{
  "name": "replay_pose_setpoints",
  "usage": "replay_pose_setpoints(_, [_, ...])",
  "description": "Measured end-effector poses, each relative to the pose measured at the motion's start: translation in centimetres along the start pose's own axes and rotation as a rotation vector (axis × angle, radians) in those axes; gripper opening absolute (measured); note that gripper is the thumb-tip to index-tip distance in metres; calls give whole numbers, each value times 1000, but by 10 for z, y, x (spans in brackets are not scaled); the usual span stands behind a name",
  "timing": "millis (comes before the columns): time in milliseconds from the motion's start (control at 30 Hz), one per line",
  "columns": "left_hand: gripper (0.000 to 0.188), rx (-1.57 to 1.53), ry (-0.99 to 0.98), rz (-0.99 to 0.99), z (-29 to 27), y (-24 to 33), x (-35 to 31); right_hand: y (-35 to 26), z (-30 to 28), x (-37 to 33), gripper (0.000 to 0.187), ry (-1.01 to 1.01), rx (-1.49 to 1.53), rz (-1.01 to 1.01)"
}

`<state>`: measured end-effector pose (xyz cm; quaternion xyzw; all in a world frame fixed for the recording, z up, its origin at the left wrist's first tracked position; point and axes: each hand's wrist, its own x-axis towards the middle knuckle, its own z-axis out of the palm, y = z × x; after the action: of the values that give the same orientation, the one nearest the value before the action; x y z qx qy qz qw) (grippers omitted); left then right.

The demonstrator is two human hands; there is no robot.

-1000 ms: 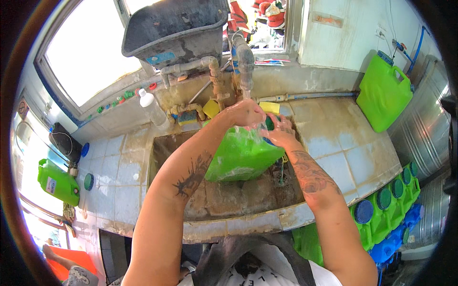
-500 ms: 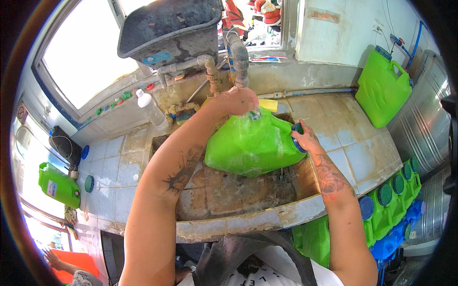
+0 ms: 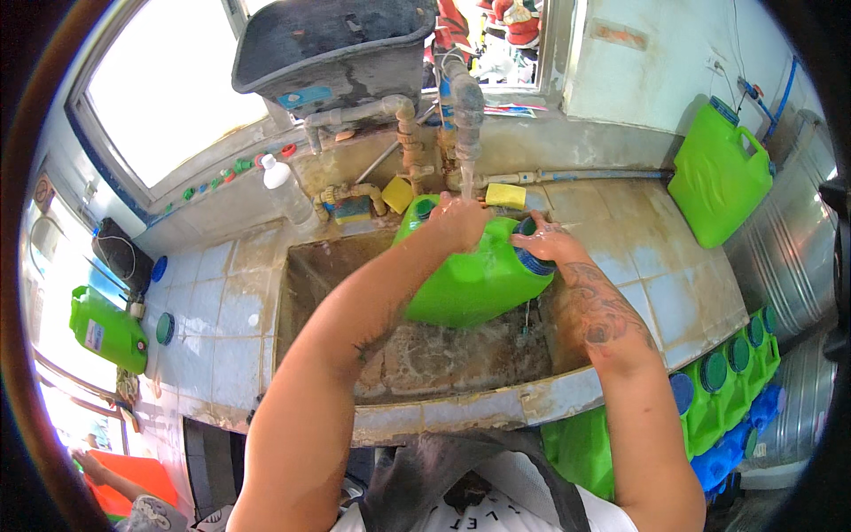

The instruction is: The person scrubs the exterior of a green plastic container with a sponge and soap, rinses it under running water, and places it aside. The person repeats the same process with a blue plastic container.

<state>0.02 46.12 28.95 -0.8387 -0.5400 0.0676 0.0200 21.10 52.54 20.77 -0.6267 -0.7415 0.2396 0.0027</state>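
A bright green plastic jerrycan [image 3: 474,288] lies tilted in the tiled sink [image 3: 306,257], wet on its surface. My left hand [image 3: 461,223] is closed at its upper side, under the water running from the pipe spout [image 3: 468,133]; its fingertips are partly hidden. My right hand [image 3: 548,243] grips the jerrycan's right end, fingers over the dark blue cap [image 3: 534,259]. A smaller dark green cap [image 3: 425,208] shows at the far left corner of the jerrycan.
Behind the sink are yellow sponges [image 3: 506,196], a clear bottle [image 3: 288,191] and a black tub [image 3: 341,62]. Green jerrycans stand on the right counter [image 3: 718,182], at left [image 3: 108,330] and lower right [image 3: 709,399]. Another person's arm [image 3: 111,479] shows at lower left.
The jerrycan has turned and shifted, its left part now farther back. My left hand has moved lower and nearer, out from the spout's mouth. My right hand has shifted slightly left with the cap end.
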Motion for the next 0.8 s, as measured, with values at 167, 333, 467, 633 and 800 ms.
replay_pose_setpoints(167, [26,-57,-7,-237,50,-43,-43,-92,-2,-15,97,-49,-212,-221])
replay_pose_setpoints(333, [29,-65,23,-364,79,-93,-107,-141,28,9,64,-175,-405,-1019])
replay_pose_setpoints(467, [41,-53,-28,-409,78,-118,-159,-189,47,-21,42,425,-104,-1204])
replay_pose_setpoints(633, [34,-40,-44,-452,82,-115,-188,-246,25,-53,51,-504,-384,-918])
replay_pose_setpoints(800, [29,-69,36,-429,85,-112,-184,-226,37,-58,51,-173,-455,-1207])
